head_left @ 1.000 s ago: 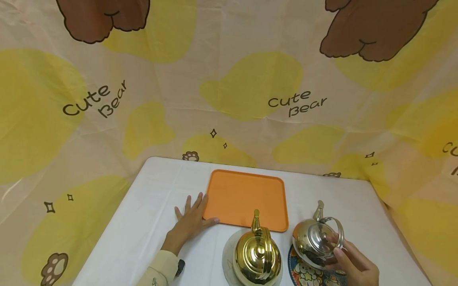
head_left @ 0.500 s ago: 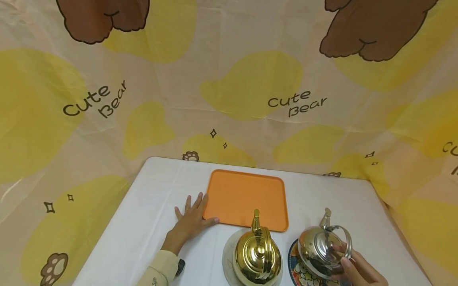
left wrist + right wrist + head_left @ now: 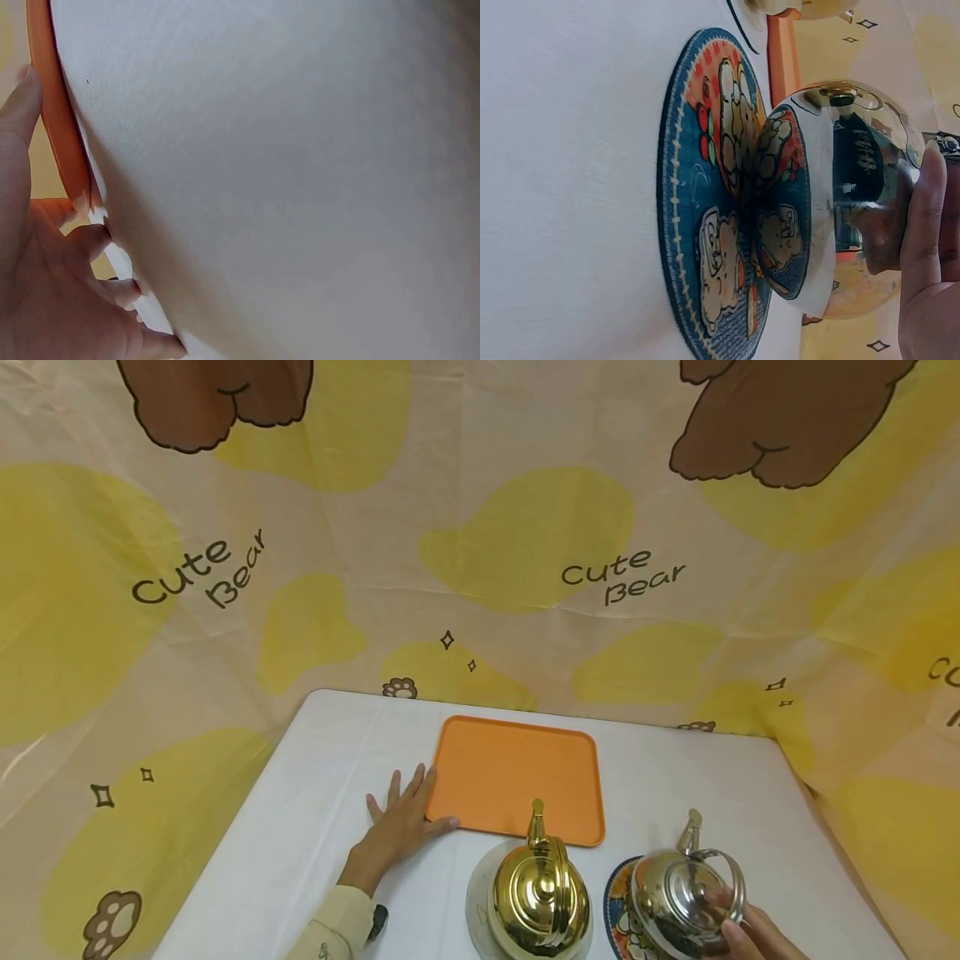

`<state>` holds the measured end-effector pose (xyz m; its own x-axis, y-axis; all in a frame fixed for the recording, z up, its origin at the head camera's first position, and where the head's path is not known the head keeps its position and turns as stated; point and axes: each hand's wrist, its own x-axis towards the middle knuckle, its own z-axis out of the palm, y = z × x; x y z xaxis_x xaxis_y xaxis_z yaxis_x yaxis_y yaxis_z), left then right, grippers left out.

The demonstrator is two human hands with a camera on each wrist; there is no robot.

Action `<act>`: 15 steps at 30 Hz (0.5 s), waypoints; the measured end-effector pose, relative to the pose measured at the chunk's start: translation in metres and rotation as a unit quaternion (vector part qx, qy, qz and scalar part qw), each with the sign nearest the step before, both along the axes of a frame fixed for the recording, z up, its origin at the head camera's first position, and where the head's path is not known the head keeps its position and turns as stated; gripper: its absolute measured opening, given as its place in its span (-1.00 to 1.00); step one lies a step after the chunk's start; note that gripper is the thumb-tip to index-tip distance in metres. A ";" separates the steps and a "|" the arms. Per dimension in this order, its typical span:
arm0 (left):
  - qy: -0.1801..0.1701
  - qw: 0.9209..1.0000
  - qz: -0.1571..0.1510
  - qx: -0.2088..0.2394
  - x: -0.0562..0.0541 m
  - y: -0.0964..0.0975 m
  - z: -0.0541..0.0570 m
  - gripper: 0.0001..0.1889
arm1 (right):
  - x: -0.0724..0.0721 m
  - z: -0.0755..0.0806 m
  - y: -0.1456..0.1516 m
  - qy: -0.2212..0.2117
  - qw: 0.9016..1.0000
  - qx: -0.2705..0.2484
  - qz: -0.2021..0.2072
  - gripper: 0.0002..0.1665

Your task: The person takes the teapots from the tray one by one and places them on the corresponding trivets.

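My right hand (image 3: 757, 935) grips the curved handle of a shiny silver teapot (image 3: 675, 893), its spout pointing away from me. In the right wrist view the round teapot body (image 3: 855, 285) is close over a blue round mat (image 3: 686, 225) printed with cartoon bears, which is mirrored in the metal. My left hand (image 3: 401, 827) lies spread at the left edge of an orange tray (image 3: 517, 777). Seen from the left wrist, the thumb (image 3: 22, 105) is against the tray rim (image 3: 60, 112), while the other fingers reach down to the white tabletop.
A gold teapot (image 3: 536, 902) stands left of the silver one, on a pale round plate (image 3: 477, 893); its spout overlaps the tray's front edge in the head view. White cloth covers the table (image 3: 360, 735). Behind hangs a cartoon-bear curtain (image 3: 495, 543).
My right hand has brought the silver teapot toward me and a little to the right, over the round mat. The left hand, tray and gold teapot have stayed put.
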<state>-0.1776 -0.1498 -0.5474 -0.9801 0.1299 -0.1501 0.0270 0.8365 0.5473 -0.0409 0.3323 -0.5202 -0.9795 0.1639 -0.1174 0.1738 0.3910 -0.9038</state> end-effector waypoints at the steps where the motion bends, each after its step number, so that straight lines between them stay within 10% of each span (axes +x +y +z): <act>1: 0.000 1.000 0.000 -0.001 0.000 0.000 0.000 0.10 | 0.001 -0.001 -0.001 0.004 1.000 0.001 -0.001 -0.49; 7: -0.001 1.000 0.001 -0.002 0.000 0.000 0.000 0.10 | 0.004 -0.008 -0.002 0.039 0.999 -0.009 0.000 -0.69; 15: -0.001 1.000 0.001 0.001 -0.001 0.000 0.000 0.10 | 0.001 -0.024 0.012 0.030 0.994 -0.085 0.056 -0.26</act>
<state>-0.1782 -0.1501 -0.5475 -0.9800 0.1286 -0.1521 0.0245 0.8356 0.5488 -0.0396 0.3439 -0.5443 -0.9966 0.0353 -0.0748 0.0812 0.2451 -0.9661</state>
